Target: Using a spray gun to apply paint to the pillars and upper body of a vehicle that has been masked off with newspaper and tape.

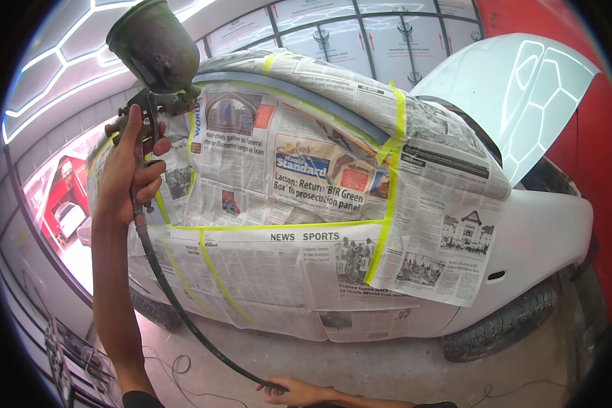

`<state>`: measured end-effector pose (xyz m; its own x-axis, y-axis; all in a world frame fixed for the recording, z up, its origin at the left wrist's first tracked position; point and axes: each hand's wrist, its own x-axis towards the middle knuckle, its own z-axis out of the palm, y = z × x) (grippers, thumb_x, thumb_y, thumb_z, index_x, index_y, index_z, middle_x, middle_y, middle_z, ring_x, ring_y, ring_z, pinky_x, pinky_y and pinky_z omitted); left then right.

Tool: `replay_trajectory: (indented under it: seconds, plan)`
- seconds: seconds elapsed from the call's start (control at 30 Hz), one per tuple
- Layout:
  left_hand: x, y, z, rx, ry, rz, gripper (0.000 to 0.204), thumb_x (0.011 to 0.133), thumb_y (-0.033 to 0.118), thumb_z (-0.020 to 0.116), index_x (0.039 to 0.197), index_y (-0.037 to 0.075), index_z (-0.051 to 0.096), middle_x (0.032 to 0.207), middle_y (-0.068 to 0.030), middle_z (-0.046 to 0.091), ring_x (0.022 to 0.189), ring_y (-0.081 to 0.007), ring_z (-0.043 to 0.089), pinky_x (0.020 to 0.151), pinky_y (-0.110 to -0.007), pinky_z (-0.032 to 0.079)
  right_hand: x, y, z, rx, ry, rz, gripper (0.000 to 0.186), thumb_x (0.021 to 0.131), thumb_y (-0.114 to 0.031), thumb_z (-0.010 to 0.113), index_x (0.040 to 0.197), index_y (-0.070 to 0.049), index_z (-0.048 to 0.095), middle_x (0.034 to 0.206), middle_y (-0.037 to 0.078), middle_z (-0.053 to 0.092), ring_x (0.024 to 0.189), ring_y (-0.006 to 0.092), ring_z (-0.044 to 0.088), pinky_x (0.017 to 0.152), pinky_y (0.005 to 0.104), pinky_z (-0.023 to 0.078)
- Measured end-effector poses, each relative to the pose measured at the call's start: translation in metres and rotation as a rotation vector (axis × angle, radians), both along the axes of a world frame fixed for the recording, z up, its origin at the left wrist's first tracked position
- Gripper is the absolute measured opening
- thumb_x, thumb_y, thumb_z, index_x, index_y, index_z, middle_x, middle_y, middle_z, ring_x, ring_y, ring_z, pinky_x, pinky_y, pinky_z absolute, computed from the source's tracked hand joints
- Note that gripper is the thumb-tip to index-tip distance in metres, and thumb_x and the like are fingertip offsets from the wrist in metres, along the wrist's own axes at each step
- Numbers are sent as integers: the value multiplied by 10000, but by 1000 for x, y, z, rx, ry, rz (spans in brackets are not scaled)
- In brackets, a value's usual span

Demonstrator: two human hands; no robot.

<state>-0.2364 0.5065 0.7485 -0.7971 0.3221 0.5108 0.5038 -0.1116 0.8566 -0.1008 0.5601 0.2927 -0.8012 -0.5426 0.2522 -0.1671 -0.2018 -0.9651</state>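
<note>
My left hand (134, 163) is raised at the upper left, closed round the handle of a spray gun (143, 107) with a dark, green-stained cup (153, 47) on top. A black hose (161, 272) hangs from the gun's handle and curves down to my right hand (275, 385) at the bottom middle, whose fingers are wrapped round it. Beyond both hands stands a white car (537, 231), its side windows, roof and doors covered with newspaper (306, 265) held by yellow tape (394, 122).
The raised white hood (506, 92) is at upper right, beside a red wall (598, 149). The front tyre (496, 330) rests on the concrete floor (415, 374), where thin cables (180, 364) lie. A metal frame (64, 353) stands at lower left, and a bright opening (47, 197) is at left.
</note>
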Motion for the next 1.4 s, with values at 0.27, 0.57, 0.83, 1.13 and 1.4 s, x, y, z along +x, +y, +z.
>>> replay_trajectory:
  seconds: [0.27,0.57,0.83,1.13,1.4]
  plan:
    - [0,-11,-4,-5,-18,-120,499,929,537,493,997,45,536,723,4,480,380,-2,257,288,-180,188,6,3,2,12,-1,78,388,916,-273,617,1246,-100,510,856,-46,535,749,63,423,707,226,392]
    - [3,-16,-12,59,74,154,523,907,545,533,988,28,544,735,-8,505,377,-8,255,291,-181,187,4,9,10,44,-137,43,396,907,-274,626,1246,-102,511,861,-45,524,734,67,415,688,221,386]
    - [23,-2,-27,9,-121,-76,477,953,539,433,977,75,541,685,31,433,366,9,213,274,-171,139,3,-3,-16,106,26,117,430,911,-350,610,1239,-88,519,882,-7,540,755,116,460,689,267,408]
    - [21,-1,-30,0,-24,-25,507,939,555,452,1015,63,552,733,10,498,365,12,222,272,-165,151,4,-1,-22,104,44,92,451,911,-368,607,1246,-81,513,908,17,558,763,132,476,699,282,424]
    - [29,11,-39,-47,-26,66,504,936,559,456,996,68,554,706,20,474,371,8,220,277,-172,168,1,1,-31,140,28,96,472,910,-379,603,1261,-79,506,918,35,562,782,139,494,710,287,429]
